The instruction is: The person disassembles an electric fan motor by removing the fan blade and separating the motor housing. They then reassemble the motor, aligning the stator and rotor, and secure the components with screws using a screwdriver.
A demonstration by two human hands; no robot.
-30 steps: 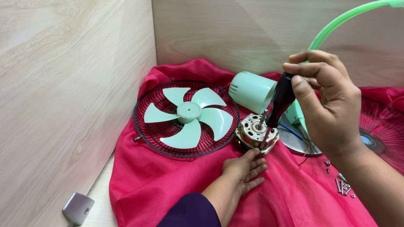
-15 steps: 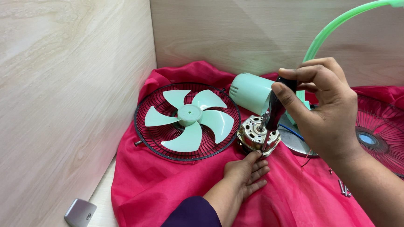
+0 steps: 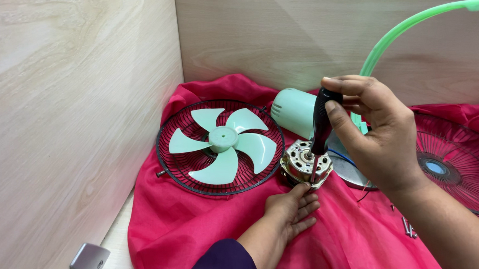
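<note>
A bare fan motor (image 3: pixel 305 163) with copper windings stands on a red cloth (image 3: pixel 201 231). My right hand (image 3: pixel 381 134) grips the black handle of a screwdriver (image 3: pixel 319 127), which is nearly upright with its tip at the motor's near edge. My left hand (image 3: pixel 288 212) rests on the cloth, fingertips touching the motor's base. A mint green motor cover (image 3: pixel 293 110) lies just behind the motor. Left of it, a green fan blade (image 3: pixel 223 144) lies inside a dark wire grille (image 3: pixel 169 166).
A second wire grille (image 3: pixel 463 165) lies at the right on the cloth. A curved green tube (image 3: pixel 410 27) arcs up behind my right hand. Wooden panels wall in the left and back. A small grey box (image 3: pixel 90 262) sits at the lower left.
My right hand has swung the screwdriver from a slant to nearly upright and brought its tip down onto the motor's near edge. My left hand stays at the motor's base.
</note>
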